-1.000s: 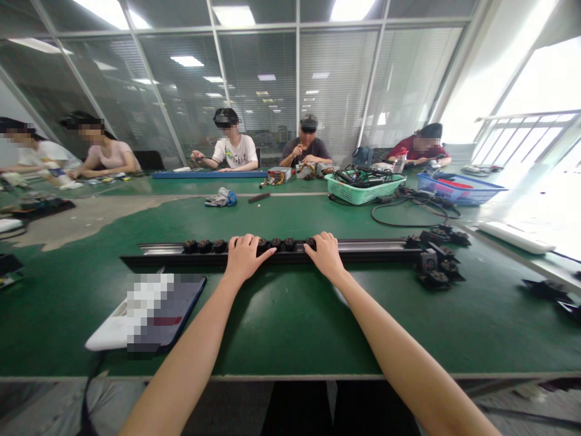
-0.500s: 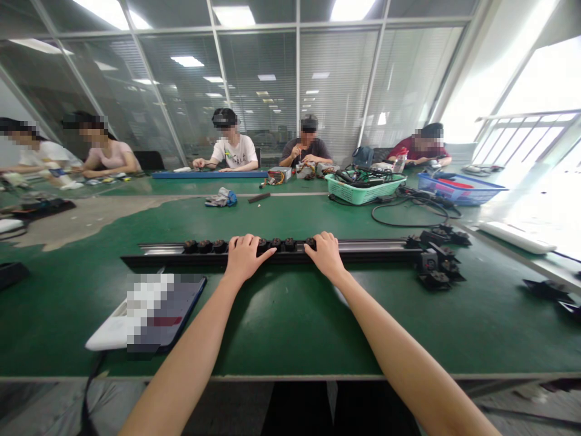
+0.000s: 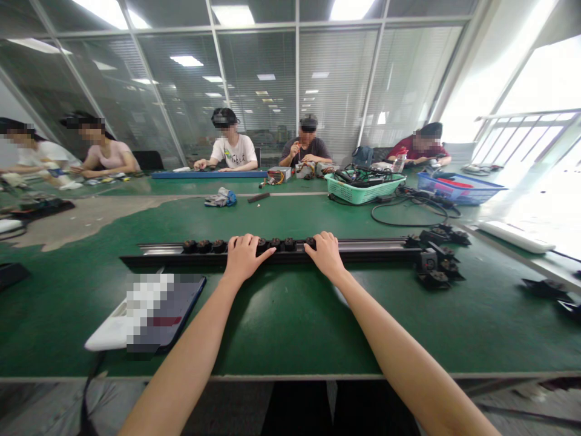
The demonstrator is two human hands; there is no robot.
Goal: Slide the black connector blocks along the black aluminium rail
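A long black rail (image 3: 381, 257) with a shiny metal channel lies across the table in front of me. Several small round black pieces (image 3: 275, 244) sit in a row along its channel. My left hand (image 3: 244, 254) grips the rail left of centre, fingers bent over the far side and thumb spread toward the right. Farther right, my right hand (image 3: 325, 251) curls over the rail, its thumb and fingers closed around one black piece (image 3: 310, 243). The fingertips of both hands are hidden behind the rail.
Loose black finned parts (image 3: 436, 275) lie by the rail's right end. A phone with a white device (image 3: 109, 330) is near my left forearm. Beyond are a glove (image 3: 221, 197), a green basket (image 3: 363, 192) of cables and a blue basket (image 3: 463, 191). Several people sit across the table.
My hands and the rail stay in place. Across the table, one person's raised hand has shifted slightly.
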